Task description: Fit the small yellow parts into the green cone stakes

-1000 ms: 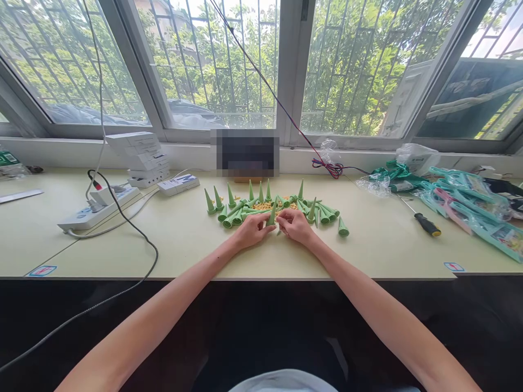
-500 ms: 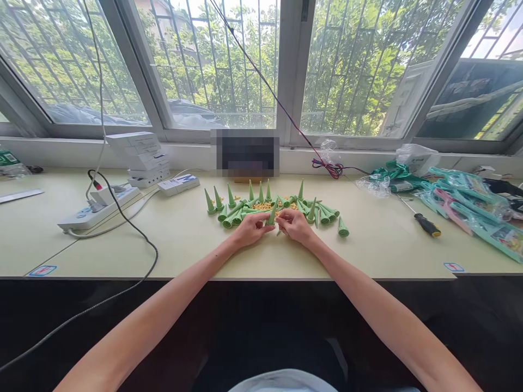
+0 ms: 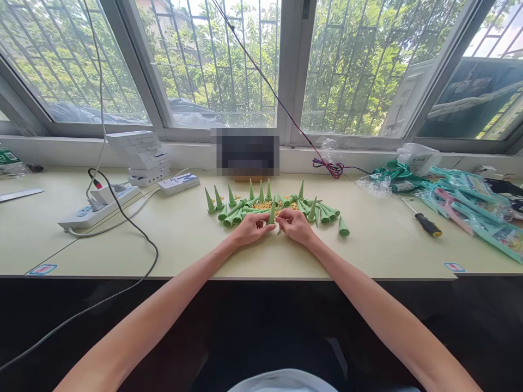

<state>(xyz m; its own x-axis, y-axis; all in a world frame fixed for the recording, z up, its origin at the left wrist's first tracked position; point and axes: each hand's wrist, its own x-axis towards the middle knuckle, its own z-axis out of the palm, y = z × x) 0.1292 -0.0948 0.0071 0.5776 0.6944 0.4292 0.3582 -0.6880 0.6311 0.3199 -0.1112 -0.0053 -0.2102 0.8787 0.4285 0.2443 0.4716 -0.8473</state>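
My left hand (image 3: pixel 250 229) is closed in a pinch on a green cone (image 3: pixel 272 213) that points upward, just in front of a pile of green cones (image 3: pixel 245 209). My right hand (image 3: pixel 295 225) is closed beside it, fingertips close to the base of that cone, on something too small to make out. Small yellow pieces (image 3: pixel 265 205) lie among the cones. Several cones stand upright at the back of the pile; one cone (image 3: pixel 344 227) stands apart to the right.
A power strip (image 3: pixel 96 208) with a black cable (image 3: pixel 134 228) lies at the left beside stacked white boxes (image 3: pixel 141 155). A screwdriver (image 3: pixel 425 222), teal packaged items (image 3: pixel 474 204) and plastic bags (image 3: pixel 386 179) are at the right. The desk edge (image 3: pixel 261 277) runs in front.
Both hands stay together at the cone; the fingers shift only slightly. Nothing else has moved.
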